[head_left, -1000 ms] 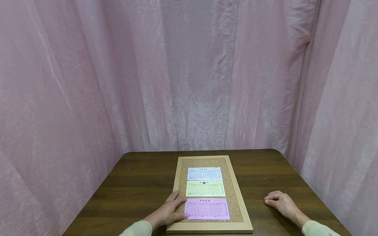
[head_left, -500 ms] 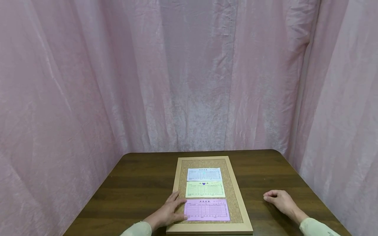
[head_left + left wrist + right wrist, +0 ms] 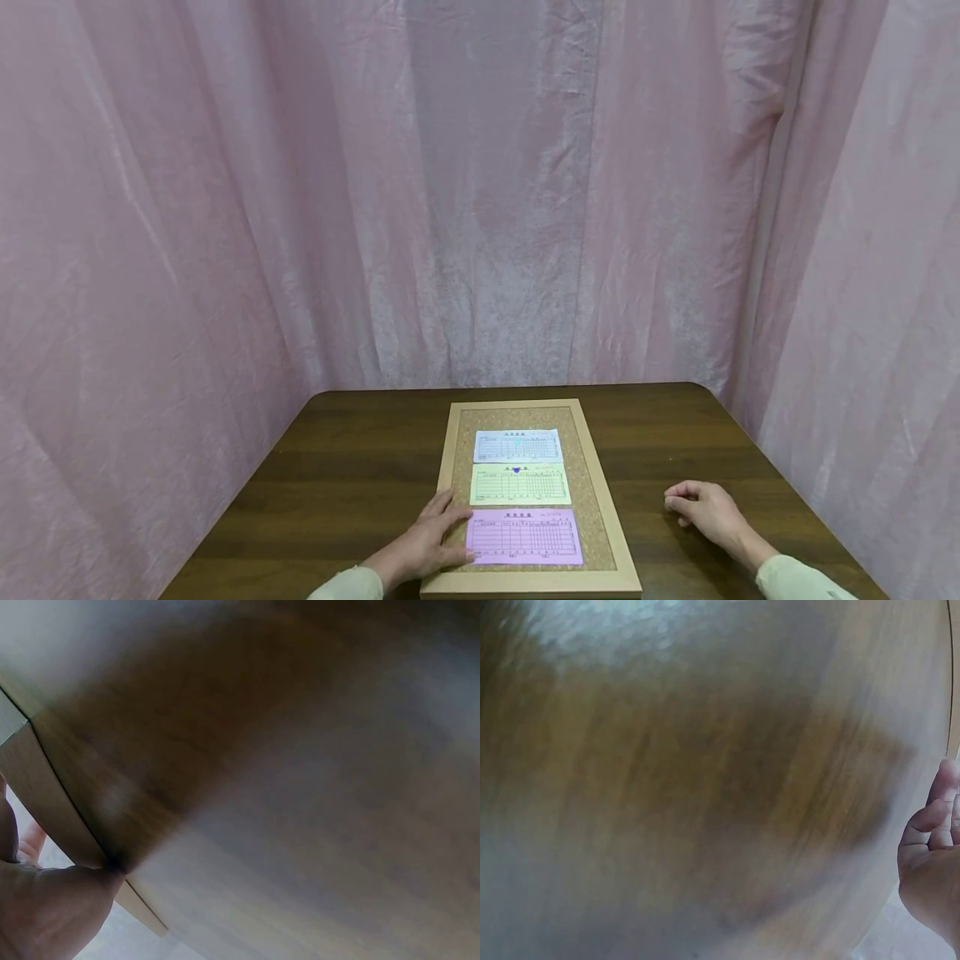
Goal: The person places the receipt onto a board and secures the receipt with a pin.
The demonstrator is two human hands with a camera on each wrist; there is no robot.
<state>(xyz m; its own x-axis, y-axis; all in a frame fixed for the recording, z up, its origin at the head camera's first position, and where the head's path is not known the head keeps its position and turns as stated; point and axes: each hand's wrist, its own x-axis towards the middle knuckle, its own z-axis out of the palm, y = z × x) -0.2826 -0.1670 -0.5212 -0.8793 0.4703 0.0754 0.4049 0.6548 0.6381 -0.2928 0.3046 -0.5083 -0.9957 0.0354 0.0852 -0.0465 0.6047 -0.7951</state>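
Observation:
A framed cork board [image 3: 597, 533] lies on the table, carrying three printed form slips in a column. The blue slip [image 3: 519, 450] is farthest; a teal pin [image 3: 517, 442] shows on it. Below it, the green slip [image 3: 520, 487] bears a purple pin [image 3: 516, 470]. My left hand [image 3: 422, 546] rests across the frame's left edge, fingers spread, thumb and a fingertip touching the nearest slip, a purple one [image 3: 523, 539]. Right of the board, my right hand [image 3: 711, 515] holds thumb and forefinger tips together low over the table. Whether something tiny sits between them is too small to tell.
The dark wooden table [image 3: 360, 450] extends on both sides of the board. Pink curtains [image 3: 510, 250] hang behind it and along both sides. Both wrist views mostly show blurred tabletop.
My right hand has shifted slightly left, its thumb and forefinger drawing together at the tips. My left hand keeps its place on the board, and the slips have not moved on it.

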